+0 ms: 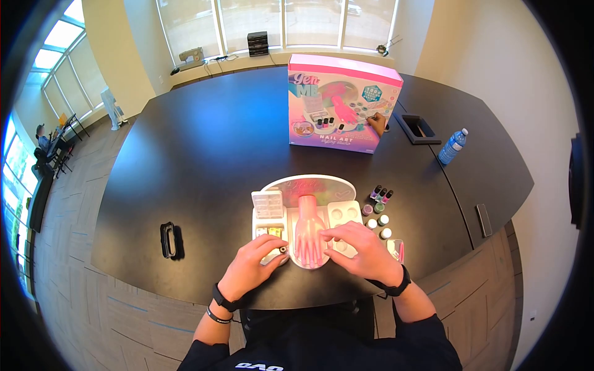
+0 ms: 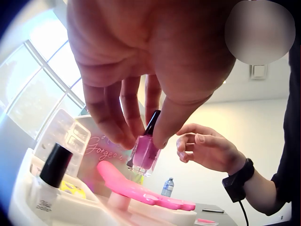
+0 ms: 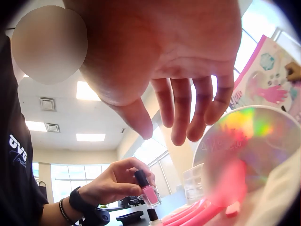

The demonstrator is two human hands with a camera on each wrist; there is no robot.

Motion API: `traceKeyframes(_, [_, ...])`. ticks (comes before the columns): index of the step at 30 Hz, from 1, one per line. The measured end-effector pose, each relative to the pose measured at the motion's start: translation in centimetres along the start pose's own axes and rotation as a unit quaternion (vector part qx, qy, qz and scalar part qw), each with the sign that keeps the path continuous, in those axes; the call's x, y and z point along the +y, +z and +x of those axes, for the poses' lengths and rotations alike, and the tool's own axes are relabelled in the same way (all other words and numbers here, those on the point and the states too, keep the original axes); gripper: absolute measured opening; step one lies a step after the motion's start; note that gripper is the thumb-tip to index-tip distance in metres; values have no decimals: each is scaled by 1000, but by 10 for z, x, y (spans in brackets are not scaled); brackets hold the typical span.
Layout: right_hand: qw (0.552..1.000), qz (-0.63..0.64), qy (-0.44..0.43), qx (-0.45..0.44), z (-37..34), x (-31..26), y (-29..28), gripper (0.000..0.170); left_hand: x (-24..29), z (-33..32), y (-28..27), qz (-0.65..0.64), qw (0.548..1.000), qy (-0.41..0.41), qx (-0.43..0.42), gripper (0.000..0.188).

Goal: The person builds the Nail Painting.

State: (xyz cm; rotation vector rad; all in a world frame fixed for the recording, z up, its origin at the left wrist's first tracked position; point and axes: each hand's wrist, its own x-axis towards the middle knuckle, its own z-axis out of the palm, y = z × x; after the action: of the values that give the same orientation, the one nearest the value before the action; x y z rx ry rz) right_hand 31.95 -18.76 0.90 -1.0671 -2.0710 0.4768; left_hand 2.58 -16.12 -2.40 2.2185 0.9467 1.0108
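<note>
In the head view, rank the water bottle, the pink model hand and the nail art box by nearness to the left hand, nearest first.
1. Pink model hand: just right of the left hand.
2. Nail art box: upright, farther back.
3. Water bottle: far off to the right.

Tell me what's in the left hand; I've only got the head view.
Observer: The left hand pinches a clear, squarish bottle of pink nail polish, per left wrist.

Operator: Right hand hiding anything under the palm?

Observer: No. Right wrist shows the palm bare, fingers slightly spread.

Operator: Can't read the script on the shiny, rounded panel.

Observer: Left wrist makes part of it legible: "Gorgeo"; the rest isn't clear.
</note>
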Motion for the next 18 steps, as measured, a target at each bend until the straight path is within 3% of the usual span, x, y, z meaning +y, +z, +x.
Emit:
traceKeyframes(10, [996,-76,12,37,-13,13,-16,31,-27,-5,-11,73,997,-30,-1,25])
traceKeyframes(18, [996,-66,31,51,-17,14,-28,28,-35,-7,-11,85,996,-36,-15,25])
